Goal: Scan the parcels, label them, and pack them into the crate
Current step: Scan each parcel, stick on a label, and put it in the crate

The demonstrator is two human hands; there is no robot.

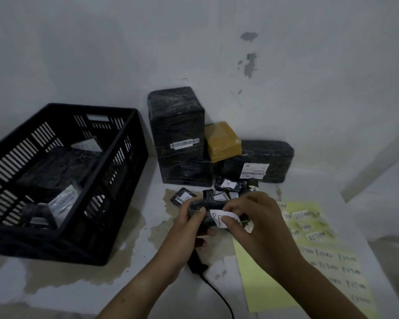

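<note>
Over the table (148,284), a black parcel (205,207) is gripped by the left hand (189,226) while a label (218,218) is pinched onto it by the right hand (258,217). Edge-to-edge smoothing is advised (the wrap looks crinkly).

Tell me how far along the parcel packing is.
Done: several wrapped parcels already lie in the crate. In hand: the left hand grips a small parcel while the right hand presses a white label onto it. Left: boxes against the wall and small packets on the table.
</note>
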